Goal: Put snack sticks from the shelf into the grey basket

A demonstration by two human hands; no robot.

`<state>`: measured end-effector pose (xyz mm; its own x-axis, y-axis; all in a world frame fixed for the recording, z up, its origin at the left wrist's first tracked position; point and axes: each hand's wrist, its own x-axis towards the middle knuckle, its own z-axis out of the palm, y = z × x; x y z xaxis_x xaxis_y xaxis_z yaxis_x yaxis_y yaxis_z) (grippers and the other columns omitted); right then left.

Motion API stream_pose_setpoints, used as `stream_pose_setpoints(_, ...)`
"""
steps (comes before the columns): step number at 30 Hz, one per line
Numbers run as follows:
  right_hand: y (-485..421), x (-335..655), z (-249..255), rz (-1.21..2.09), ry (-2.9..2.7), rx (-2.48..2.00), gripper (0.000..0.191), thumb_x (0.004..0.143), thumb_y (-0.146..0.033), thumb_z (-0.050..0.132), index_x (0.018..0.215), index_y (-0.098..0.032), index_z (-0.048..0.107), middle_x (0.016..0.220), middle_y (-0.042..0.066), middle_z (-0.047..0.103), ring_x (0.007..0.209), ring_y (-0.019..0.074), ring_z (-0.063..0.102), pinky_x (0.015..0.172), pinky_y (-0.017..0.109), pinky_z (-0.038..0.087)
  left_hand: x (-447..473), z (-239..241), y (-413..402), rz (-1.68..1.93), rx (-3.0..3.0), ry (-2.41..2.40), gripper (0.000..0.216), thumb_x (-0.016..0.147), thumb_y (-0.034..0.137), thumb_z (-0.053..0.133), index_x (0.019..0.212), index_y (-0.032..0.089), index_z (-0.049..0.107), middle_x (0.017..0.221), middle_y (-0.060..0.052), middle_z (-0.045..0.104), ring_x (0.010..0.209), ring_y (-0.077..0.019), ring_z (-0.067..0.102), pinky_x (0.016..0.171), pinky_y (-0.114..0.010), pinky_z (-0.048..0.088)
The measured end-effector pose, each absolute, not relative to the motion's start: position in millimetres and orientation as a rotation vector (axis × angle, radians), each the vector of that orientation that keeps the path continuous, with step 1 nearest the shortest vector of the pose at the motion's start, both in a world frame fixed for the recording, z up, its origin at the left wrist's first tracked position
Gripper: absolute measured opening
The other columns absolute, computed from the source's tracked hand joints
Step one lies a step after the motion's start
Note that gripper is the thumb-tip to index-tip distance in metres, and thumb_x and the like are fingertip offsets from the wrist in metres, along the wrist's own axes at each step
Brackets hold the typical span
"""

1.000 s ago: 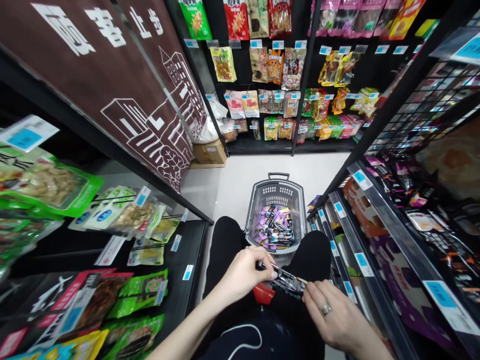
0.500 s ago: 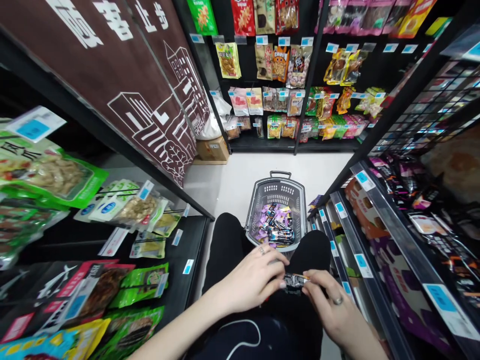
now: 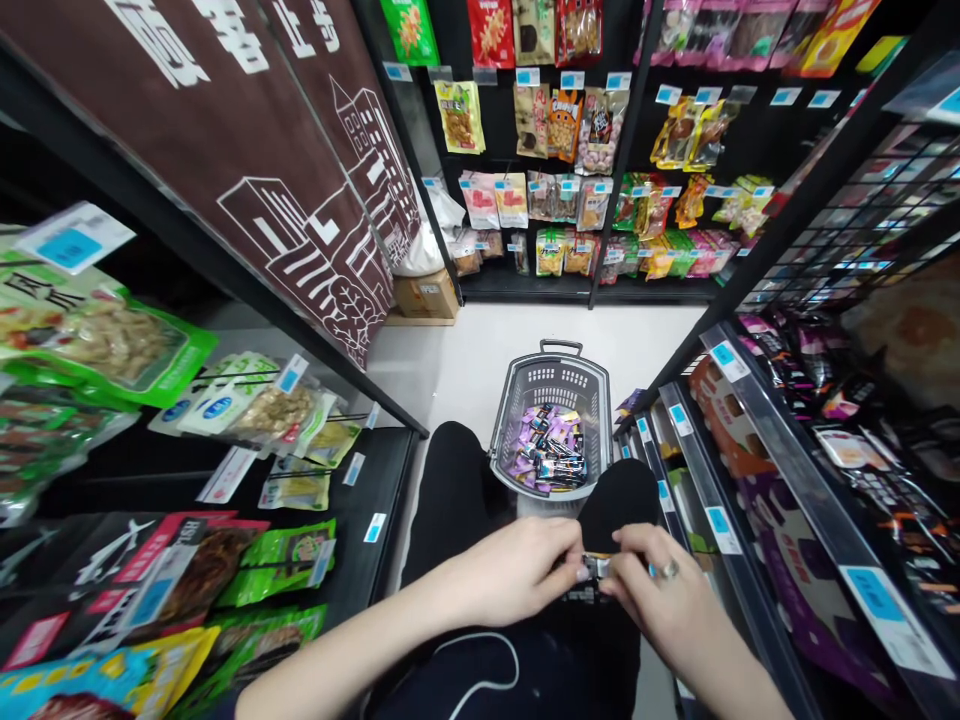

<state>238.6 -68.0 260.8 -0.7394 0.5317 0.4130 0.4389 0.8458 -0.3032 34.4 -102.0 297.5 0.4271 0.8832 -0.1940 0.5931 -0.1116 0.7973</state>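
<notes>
Low in the view, over my dark-trousered lap, both hands meet. My left hand (image 3: 517,572) and my right hand (image 3: 660,600), which wears a ring, are closed together on several small black snack packets (image 3: 596,570); only a sliver of the packets shows between the fingers. Just beyond my knees a grey plastic shopping basket (image 3: 517,400) stands on the floor, holding several purple and black snack packets (image 3: 549,455).
Black shelves with hanging snack bags line both sides: green and pink bags (image 3: 285,570) at left, dark packets (image 3: 817,400) at right. More snack racks (image 3: 570,120) close the aisle ahead. A cardboard box (image 3: 424,295) sits at the far left corner. White floor (image 3: 480,350) lies beyond the basket.
My hands have drawn closer together around the black packets, which are now mostly hidden. The red item seen under them a second ago is out of sight. The view has tilted slightly.
</notes>
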Motion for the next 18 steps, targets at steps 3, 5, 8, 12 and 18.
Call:
stream_pose_setpoints(3,-62,243,257,0.501,-2.419,-0.864,0.014,0.090,-0.029,0.043,0.086,-0.019,0.052,0.085,0.008,0.056,0.068,0.0157,0.061,0.057,0.026,0.051,35,296,-101,0.448,1.837,1.298,0.019,0.089,0.030,0.040,0.081,0.018,0.053,0.073,0.000,0.058,0.066,-0.0127,0.054,0.062,-0.023,0.039)
stream_pose_setpoints(5,-61,244,256,0.636,-2.314,-0.880,0.008,0.090,-0.025,0.044,0.089,-0.020,0.051,0.085,0.006,0.056,0.074,0.0156,0.061,0.063,0.025,0.052,35,293,-100,0.479,1.888,1.324,0.018,0.089,0.029,0.040,0.082,0.018,0.052,0.075,-0.001,0.058,0.067,-0.0126,0.054,0.062,-0.023,0.039)
stream_pose_setpoints(8,-64,241,253,0.672,-2.173,-0.871,0.010,0.089,-0.019,0.045,0.086,-0.021,0.053,0.088,0.006,0.060,0.081,0.0164,0.063,0.070,0.025,0.051,36,287,-99,0.541,2.038,1.375,0.021,0.090,0.032,0.039,0.081,0.018,0.053,0.080,-0.002,0.059,0.067,-0.0125,0.053,0.061,-0.023,0.038)
stream_pose_setpoints(12,-69,237,246,0.655,-2.109,-0.892,0.012,0.089,-0.019,0.043,0.081,-0.021,0.053,0.084,0.006,0.062,0.078,0.0162,0.064,0.065,0.023,0.052,38,281,-99,0.576,2.154,1.474,0.023,0.088,0.034,0.042,0.077,0.018,0.054,0.079,-0.002,0.058,0.062,-0.0112,0.051,0.057,-0.023,0.036)
stream_pose_setpoints(18,-66,238,249,0.809,-2.148,-0.802,0.014,0.089,-0.016,0.043,0.079,-0.021,0.051,0.080,0.004,0.062,0.072,0.0143,0.063,0.062,0.022,0.050,40,278,-101,0.665,1.725,1.538,0.023,0.080,0.037,0.056,0.069,0.018,0.055,0.069,0.001,0.060,0.061,-0.0115,0.054,0.056,-0.020,0.037)
